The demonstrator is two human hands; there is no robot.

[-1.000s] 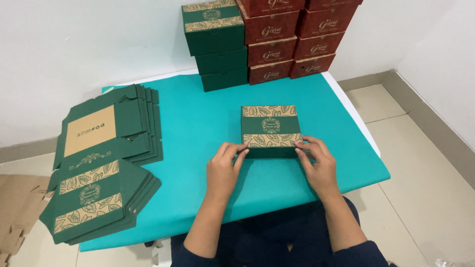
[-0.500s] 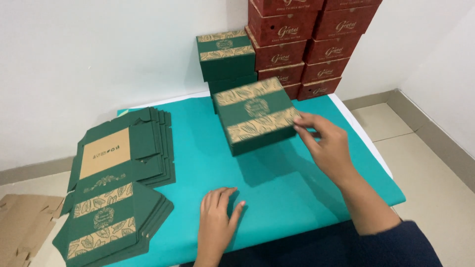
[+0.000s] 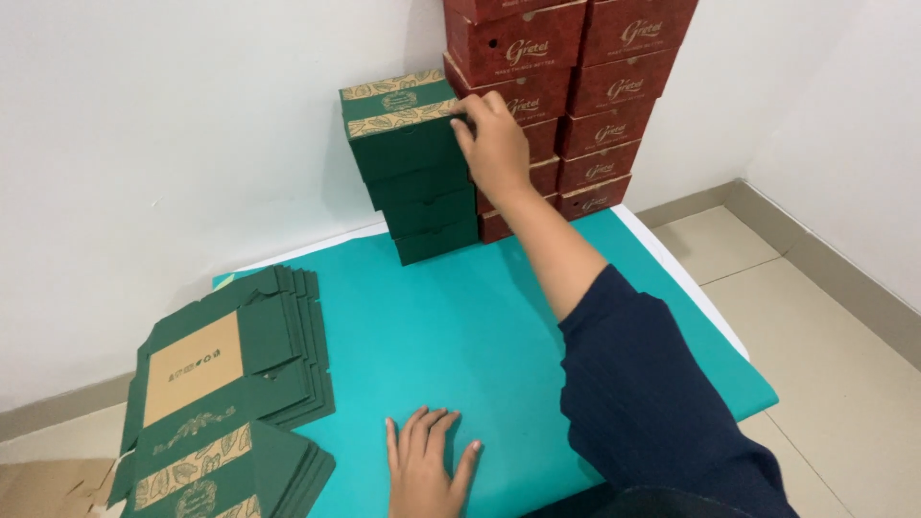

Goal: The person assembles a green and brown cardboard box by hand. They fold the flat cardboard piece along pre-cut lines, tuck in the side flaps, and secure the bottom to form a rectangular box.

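My right hand (image 3: 491, 142) grips the top green cardboard box with gold leaf bands (image 3: 403, 125), sitting atop a stack of green boxes (image 3: 427, 206) against the wall. My left hand (image 3: 427, 465) rests open and flat on the teal desk (image 3: 460, 326).

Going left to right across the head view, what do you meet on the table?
Pile of flat unfolded green boxes → left hand flat on the teal table → stack of folded green boxes → right hand on the top green box → stacks of red boxes.
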